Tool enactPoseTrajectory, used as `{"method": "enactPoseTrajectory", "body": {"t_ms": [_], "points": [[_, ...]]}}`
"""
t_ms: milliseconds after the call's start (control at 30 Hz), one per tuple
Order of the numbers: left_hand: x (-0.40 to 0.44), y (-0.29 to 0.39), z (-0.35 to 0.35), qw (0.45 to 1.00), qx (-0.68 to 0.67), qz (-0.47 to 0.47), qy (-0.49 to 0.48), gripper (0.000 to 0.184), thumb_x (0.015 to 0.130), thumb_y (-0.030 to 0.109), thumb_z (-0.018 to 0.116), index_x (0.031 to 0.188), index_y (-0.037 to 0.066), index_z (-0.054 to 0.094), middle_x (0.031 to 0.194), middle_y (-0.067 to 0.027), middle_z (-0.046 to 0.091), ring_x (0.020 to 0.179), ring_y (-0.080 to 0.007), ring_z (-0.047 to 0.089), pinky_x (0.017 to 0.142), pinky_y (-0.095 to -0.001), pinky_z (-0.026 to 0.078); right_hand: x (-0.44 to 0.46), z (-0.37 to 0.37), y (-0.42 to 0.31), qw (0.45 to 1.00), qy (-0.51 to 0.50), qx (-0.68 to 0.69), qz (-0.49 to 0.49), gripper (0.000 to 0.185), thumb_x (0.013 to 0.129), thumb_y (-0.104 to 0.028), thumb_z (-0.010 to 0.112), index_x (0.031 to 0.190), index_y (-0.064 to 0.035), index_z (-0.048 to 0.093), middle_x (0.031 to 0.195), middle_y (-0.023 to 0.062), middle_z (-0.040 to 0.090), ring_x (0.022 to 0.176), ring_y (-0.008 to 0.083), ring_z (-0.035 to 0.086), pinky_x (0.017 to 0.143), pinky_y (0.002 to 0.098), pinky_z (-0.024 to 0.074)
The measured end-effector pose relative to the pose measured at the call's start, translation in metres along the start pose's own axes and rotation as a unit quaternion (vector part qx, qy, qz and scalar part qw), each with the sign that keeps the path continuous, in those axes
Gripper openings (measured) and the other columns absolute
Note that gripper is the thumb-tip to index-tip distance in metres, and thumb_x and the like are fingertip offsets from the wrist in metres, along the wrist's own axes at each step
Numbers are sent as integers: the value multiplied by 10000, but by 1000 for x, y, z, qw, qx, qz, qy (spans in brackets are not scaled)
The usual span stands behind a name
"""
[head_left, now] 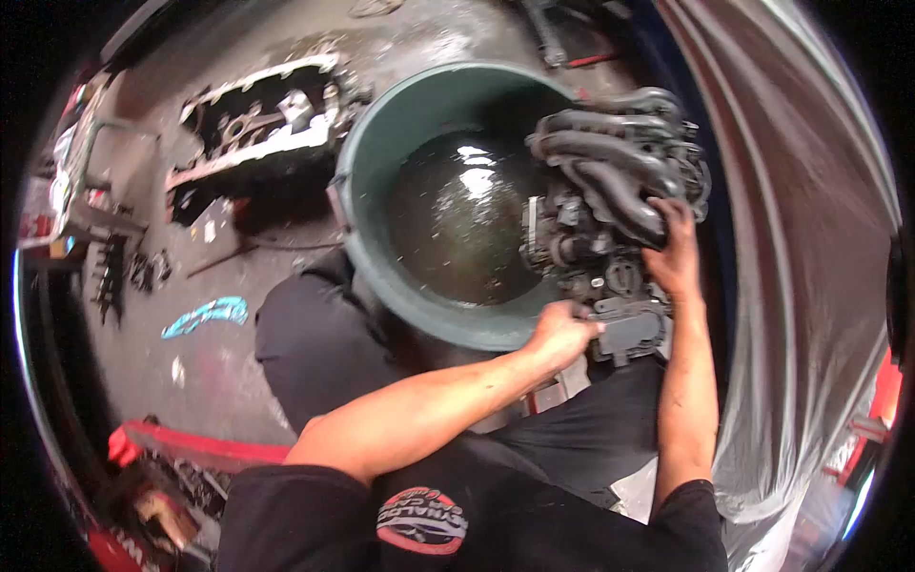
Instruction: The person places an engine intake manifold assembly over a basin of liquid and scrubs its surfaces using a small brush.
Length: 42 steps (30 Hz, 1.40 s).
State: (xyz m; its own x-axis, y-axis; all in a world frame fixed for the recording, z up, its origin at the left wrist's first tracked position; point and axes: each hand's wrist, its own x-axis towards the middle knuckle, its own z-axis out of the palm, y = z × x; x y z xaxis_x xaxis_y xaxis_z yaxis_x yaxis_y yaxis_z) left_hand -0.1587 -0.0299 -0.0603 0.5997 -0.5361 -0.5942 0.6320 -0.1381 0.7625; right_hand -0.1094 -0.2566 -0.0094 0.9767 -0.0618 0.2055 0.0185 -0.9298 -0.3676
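Observation:
A dark engine intake manifold (610,172) with several curved runners rests at the right rim of a large green tub (367,143), partly over its opening. Dark, murky water (457,219) stands in the tub. My left hand (564,334) is closed on the near end of the manifold, by the throttle body (631,329) with its flat grey cover. My right hand (675,250) grips the manifold's right side, its fingers curled around the lowest runner. What supports the manifold underneath is hidden.
An engine block (257,129) lies on the floor at the upper left. Near my knee are a blue cloth (205,316) and small metal parts (143,272). A red bar (210,448) crosses the lower left. Grey plastic sheeting (791,238) hangs close on the right.

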Motion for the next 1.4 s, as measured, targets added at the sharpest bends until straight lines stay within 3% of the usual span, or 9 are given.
{"method": "enactPoseTrajectory", "body": {"t_ms": [367,500,633,733,767,933,1033,1133,1400], "points": [[6,-14,53,986,-164,-1,-11,225,785,117,761,930,-19,655,863,-94,674,801,-169,605,755,-315,488,-4,-22,17,1000,-9,-6,18,751,550,143,620,1266,-71,542,1318,129,500,1303,310,449,1137,371,332],[11,-10,41,995,-89,20,-33,245,797,117,757,943,-45,645,855,-106,669,808,-167,611,745,-314,491,-5,-19,29,999,-26,18,23,717,593,110,599,1288,-50,528,1305,140,534,1296,314,465,1127,373,322],[15,-13,8,982,118,147,-18,338,779,228,761,992,-11,651,925,-176,675,893,-330,650,794,-417,507,-7,-14,48,999,-40,5,-6,753,623,77,598,1354,-61,483,1353,147,523,1326,314,445,1127,367,302],[-15,27,-79,930,196,278,138,356,802,280,685,1028,7,647,1001,-229,654,980,-399,624,840,-485,501,-7,-14,42,999,-41,1,19,758,622,81,584,1359,-66,480,1357,137,519,1322,303,448,1124,359,300],[-10,25,-114,848,262,333,320,313,817,256,654,1001,3,643,968,-230,652,934,-408,626,813,-487,504,-7,-16,40,999,-48,11,15,765,617,85,579,1360,-69,481,1358,132,517,1322,295,448,1124,355,298],[-2,2,-366,688,95,154,703,316,765,191,665,1004,-16,657,980,-214,692,901,-332,669,845,-430,513,-9,-16,46,999,-44,8,12,756,617,88,565,1355,-50,482,1353,135,525,1309,268,456,1127,359,295],[51,-95,-409,759,260,-39,596,471,797,154,584,1255,49,591,1192,-250,633,1159,-379,593,992,-457,457,-12,-12,35,994,-27,59,86,761,619,120,583,1354,-58,492,1331,117,549,1288,244,481,1105,329,323],[66,-107,-357,820,465,-143,302,427,858,148,528,1260,11,580,1198,-225,642,1149,-352,607,970,-444,472,-11,-10,28,983,-37,107,148,807,599,156,551,1372,-62,479,1334,106,546,1293,210,472,1095,298,321],[112,-161,-358,781,485,-204,336,375,856,185,549,1179,14,629,1128,-205,674,1073,-347,642,896,-451,502,-7,-12,26,986,-22,61,155,784,624,133,591,1369,-97,504,1354,116,557,1295,233,492,1104,339,357]]}}
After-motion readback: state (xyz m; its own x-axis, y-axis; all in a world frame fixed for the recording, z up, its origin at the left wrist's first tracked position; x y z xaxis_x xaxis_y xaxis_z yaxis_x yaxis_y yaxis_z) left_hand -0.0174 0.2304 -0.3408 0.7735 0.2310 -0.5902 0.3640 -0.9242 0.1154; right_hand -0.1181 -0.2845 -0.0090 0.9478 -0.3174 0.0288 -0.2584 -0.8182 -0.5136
